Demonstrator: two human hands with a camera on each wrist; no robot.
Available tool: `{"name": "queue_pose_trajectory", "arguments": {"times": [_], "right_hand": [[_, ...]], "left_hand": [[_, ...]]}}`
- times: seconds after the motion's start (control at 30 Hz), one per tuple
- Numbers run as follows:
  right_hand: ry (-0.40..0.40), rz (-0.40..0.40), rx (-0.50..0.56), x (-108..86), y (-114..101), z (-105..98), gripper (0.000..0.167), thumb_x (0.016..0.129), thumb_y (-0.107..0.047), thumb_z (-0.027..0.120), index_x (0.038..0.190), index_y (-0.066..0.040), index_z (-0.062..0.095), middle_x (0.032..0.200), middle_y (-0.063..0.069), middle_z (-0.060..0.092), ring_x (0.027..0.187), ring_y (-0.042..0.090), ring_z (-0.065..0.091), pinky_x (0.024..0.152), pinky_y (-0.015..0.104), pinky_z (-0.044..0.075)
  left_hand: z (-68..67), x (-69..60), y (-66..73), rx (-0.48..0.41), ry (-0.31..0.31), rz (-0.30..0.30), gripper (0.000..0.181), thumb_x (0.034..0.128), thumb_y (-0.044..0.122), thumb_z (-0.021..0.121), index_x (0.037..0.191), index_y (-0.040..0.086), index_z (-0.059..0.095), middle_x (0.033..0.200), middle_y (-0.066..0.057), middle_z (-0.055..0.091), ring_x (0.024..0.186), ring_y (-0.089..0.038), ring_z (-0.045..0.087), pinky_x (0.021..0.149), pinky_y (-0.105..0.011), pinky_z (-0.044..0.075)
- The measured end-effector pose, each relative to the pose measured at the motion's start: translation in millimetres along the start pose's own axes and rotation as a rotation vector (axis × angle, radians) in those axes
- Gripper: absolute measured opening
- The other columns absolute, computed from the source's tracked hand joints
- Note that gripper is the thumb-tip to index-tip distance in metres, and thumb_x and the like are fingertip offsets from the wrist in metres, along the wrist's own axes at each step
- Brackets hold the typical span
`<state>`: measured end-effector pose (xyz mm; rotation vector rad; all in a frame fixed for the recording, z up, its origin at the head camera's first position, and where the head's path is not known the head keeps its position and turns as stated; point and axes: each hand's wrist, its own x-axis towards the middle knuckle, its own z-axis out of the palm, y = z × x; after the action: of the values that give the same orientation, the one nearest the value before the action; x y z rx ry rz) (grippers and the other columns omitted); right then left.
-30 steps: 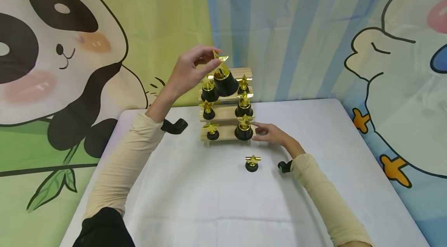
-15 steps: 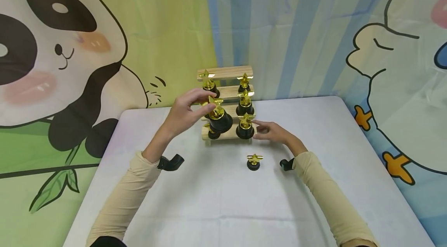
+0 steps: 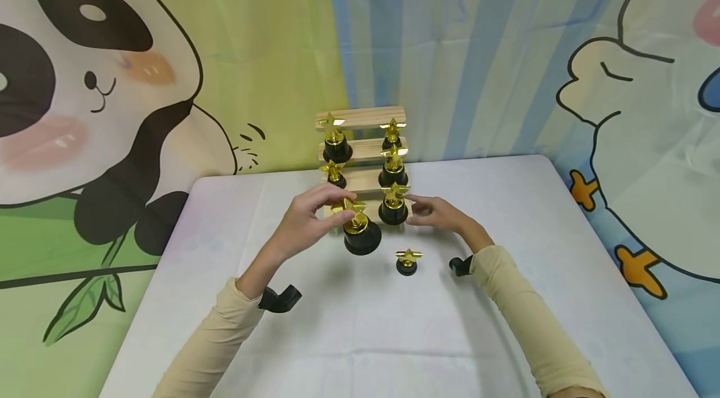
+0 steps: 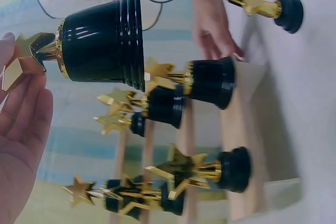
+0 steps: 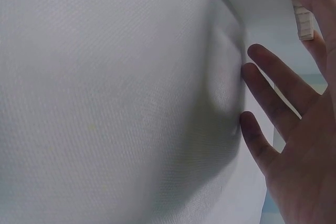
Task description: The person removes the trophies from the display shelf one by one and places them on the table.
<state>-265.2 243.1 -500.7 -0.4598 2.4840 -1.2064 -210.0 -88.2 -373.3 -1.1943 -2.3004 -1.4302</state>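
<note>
My left hand (image 3: 306, 223) pinches the gold star of a large black-based trophy (image 3: 362, 239), held in front of the lowest step of a wooden rack (image 3: 360, 117). In the left wrist view this trophy (image 4: 100, 43) hangs in the air, its base clear of the rack. My right hand (image 3: 441, 217) is at the right end of the lowest step, beside a trophy (image 3: 393, 211) standing there. In the right wrist view the right hand (image 5: 307, 145) has its fingers spread, with thumb and forefinger at the rack's end (image 5: 304, 22).
A small trophy (image 3: 407, 263) stands on the white table (image 3: 349, 323) in front of the rack. Several more trophies stand on the steps, among them a larger one (image 3: 337, 147) at the left. A printed cloth backdrop (image 3: 478, 60) rises behind the table.
My left hand has brought the large trophy down and toward the table's front, from over the upper steps to before the lowest one. The right hand has stayed at the rack's end.
</note>
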Motion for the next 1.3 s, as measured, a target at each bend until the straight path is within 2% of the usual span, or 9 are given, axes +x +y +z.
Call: {"name": "queue_pose_trajectory", "arguments": {"times": [0.2,0.33,0.57,0.67,0.9,1.07,1.17,1.3], "right_hand": [[0.0,0.008,0.007,0.0,0.3,-0.3,0.069,0.088,-0.033,0.071,0.149,-0.019,0.04,0.135,0.024,0.057,0.126,0.038,0.055,0.107,0.055,0.042],[0.0,-0.002,0.007,0.4,1.4,0.2,0.069,0.088,-0.032,0.071,0.149,-0.019,0.04,0.134,0.024,0.057,0.126,0.038,0.055,0.107,0.055,0.042],[0.001,-0.024,-0.003,0.6,1.4,-0.3,0.068,0.088,-0.031,0.071,0.148,-0.018,0.041,0.134,0.025,0.057,0.124,0.039,0.056,0.106,0.055,0.043],[0.007,-0.025,0.001,0.6,1.6,-0.4,0.068,0.088,-0.031,0.071,0.148,-0.018,0.041,0.134,0.025,0.057,0.124,0.039,0.056,0.106,0.055,0.043],[0.003,-0.023,0.007,1.7,1.9,1.2,0.068,0.089,-0.031,0.071,0.149,-0.018,0.04,0.134,0.024,0.058,0.125,0.038,0.055,0.106,0.055,0.042],[0.007,-0.017,0.004,2.1,1.3,0.2,0.068,0.089,-0.032,0.071,0.149,-0.02,0.04,0.134,0.024,0.058,0.126,0.037,0.055,0.106,0.055,0.043],[0.014,-0.028,0.002,1.8,1.7,-0.4,0.068,0.089,-0.031,0.07,0.148,-0.019,0.041,0.133,0.024,0.058,0.125,0.038,0.055,0.105,0.056,0.043],[0.013,-0.029,0.001,0.6,3.5,0.7,0.068,0.089,-0.032,0.07,0.148,-0.018,0.041,0.132,0.023,0.059,0.124,0.037,0.056,0.105,0.055,0.044]], "left_hand": [[13.7,-13.7,-14.1,-0.006,-0.007,-0.053,0.028,0.0847,0.011,0.075,0.112,0.009,0.07,0.105,-0.002,0.069,0.097,-0.01,0.062,0.084,-0.026,0.056],[28.6,-23.7,-25.7,-0.006,-0.029,-0.048,0.028,0.0841,0.012,0.075,0.112,0.01,0.07,0.103,-0.003,0.068,0.095,-0.012,0.063,0.081,-0.032,0.057],[53.2,-41.0,-45.6,0.001,-0.037,-0.095,0.03,0.0801,0.011,0.078,0.109,0.012,0.07,0.105,-0.002,0.069,0.095,-0.015,0.065,0.083,-0.026,0.056],[59.4,-42.6,-46.7,0.006,-0.056,-0.085,0.029,0.0796,0.007,0.078,0.108,0.008,0.07,0.103,-0.005,0.069,0.092,-0.016,0.065,0.081,-0.027,0.056],[65.3,-40.4,-39.6,-0.023,-0.098,-0.024,0.027,0.0773,-0.001,0.077,0.103,-0.002,0.069,0.095,-0.011,0.069,0.085,-0.021,0.066,0.075,-0.034,0.058],[74.8,-43.8,-56.2,-0.026,-0.102,0.023,0.028,0.0785,0.001,0.077,0.104,-0.001,0.068,0.095,-0.01,0.069,0.085,-0.021,0.065,0.073,-0.033,0.058],[80.1,-46.3,-66.0,-0.027,-0.11,0.015,0.029,0.0796,0.006,0.078,0.106,0.002,0.068,0.097,-0.007,0.069,0.087,-0.017,0.064,0.074,-0.031,0.057],[83.6,-48.8,-71.4,-0.034,-0.133,-0.009,0.028,0.0822,0.012,0.077,0.108,0.005,0.069,0.1,-0.001,0.069,0.09,-0.013,0.063,0.076,-0.03,0.057]]}}
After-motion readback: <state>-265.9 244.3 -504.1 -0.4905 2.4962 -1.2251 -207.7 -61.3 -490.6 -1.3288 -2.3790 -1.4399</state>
